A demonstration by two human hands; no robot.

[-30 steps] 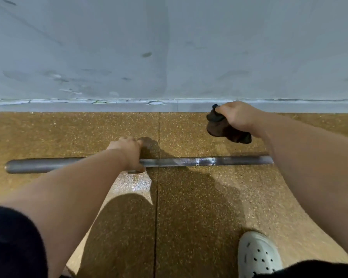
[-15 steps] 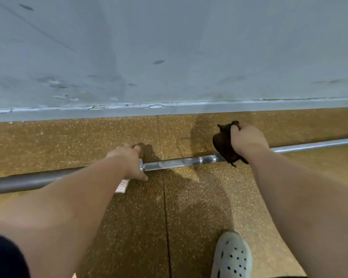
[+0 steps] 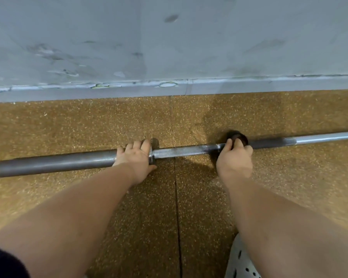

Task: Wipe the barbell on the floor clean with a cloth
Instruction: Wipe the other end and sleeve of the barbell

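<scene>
A grey wall (image 3: 169, 47) rises beyond both hands, and a white shoe (image 3: 243, 263) sits nearer than the right hand (image 3: 234, 160). The barbell (image 3: 179, 152) lies on the floor (image 3: 88, 127) under them. The left hand (image 3: 136, 159) curls over its thick end, and the right grips a dark cloth (image 3: 237, 137) around the shaft.

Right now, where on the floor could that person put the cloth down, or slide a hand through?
Barest: the floor strip between the barbell and the wall, and the patch around the floor seam nearer the person. Crowded: along the bar, where the left hand grips it and the right hand holds the cloth, and by the shoe.
</scene>
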